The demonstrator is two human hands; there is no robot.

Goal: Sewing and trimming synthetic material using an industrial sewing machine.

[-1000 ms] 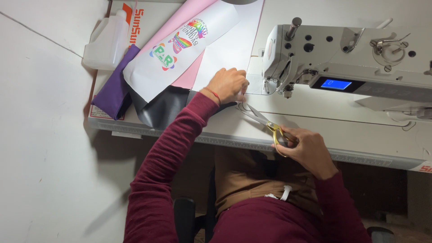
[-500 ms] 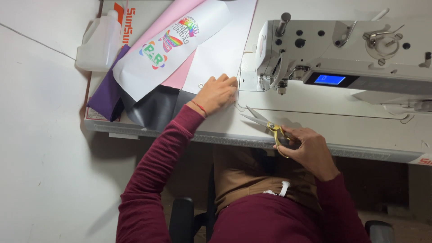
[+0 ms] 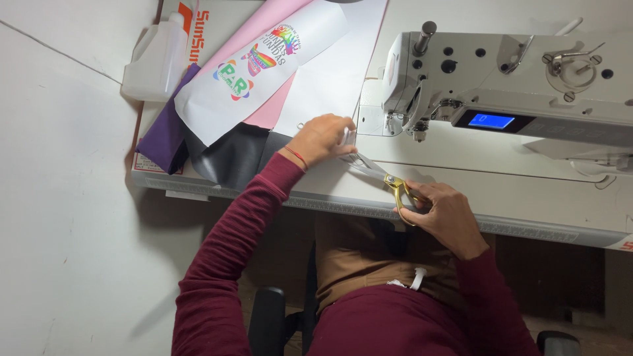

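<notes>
**Scissors at the front edge of the sewing table**

Scissors with gold-coloured handles lie low over the white table, near its front edge and in front of the sewing machine. The blades point left, toward the left hand.

Right hand: fingers are curled through and around the scissor handles, clamped on them. Whether the blades are parted cannot be told from this view.

Left hand: fingers are bent together, pinching a small pale piece at the blade tips. What that piece is cannot be made out. A thin red band sits on this wrist. Both sleeves are dark red.

Items to the left of the left hand:
- White sheet with colourful printed designs, lying diagonally on top.
- Pink sheet, under the white one.
- Black material, at the table edge, partly under the sheets.
- Purple fabric, folded, at the far left.

Container: one translucent plastic bottle stands at the far left corner, touching the purple fabric. Its contents cannot be seen.

The sewing machine's small screen glows blue.
</notes>
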